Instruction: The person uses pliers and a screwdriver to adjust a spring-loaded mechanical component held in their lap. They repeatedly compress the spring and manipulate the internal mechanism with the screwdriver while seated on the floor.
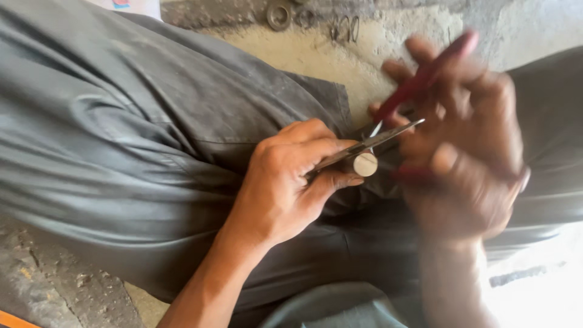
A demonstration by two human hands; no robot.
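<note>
My left hand (290, 181) is closed around a short metal rod (365, 164) whose round pale end faces the camera, together with a thin flat metal strip (376, 141) that sticks out to the right. My right hand (467, 146), blurred by motion, grips red-handled pliers (425, 76) whose jaws meet the strip's tip just above the rod. Both hands work over my lap, which is covered in grey fabric (152, 140).
The ground beyond my knees is rough, sandy concrete (328, 54). A metal ring (279, 14) and small wire bits (345, 28) lie at the top. Bright glare washes out the lower right corner.
</note>
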